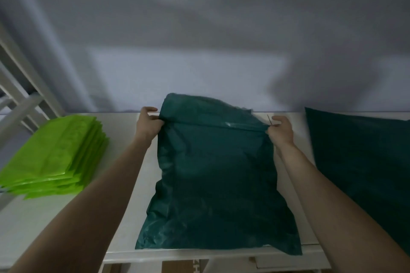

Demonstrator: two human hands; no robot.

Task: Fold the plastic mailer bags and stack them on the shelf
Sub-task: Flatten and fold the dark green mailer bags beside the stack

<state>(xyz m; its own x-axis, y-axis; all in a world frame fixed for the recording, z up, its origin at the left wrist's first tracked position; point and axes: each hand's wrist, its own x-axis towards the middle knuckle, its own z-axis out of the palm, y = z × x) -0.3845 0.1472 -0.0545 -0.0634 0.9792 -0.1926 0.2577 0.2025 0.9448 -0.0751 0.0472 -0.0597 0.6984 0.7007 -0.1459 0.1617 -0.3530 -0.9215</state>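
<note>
A dark green plastic mailer bag [217, 186] lies flat on the white shelf [124, 195], reaching from its front edge to near the wall. Its far flap stands up, bent along a crease between my hands. My left hand [148, 125] pinches the bag's far left corner at the crease. My right hand [281, 132] pinches the far right corner. Both forearms run along the bag's sides.
A stack of several bright green folded mailers [57, 157] sits at the shelf's left. More dark green mailer plastic [363, 162] lies at the right edge. A grey wall [199, 40] backs the shelf. White slanted rails [20, 86] stand at far left.
</note>
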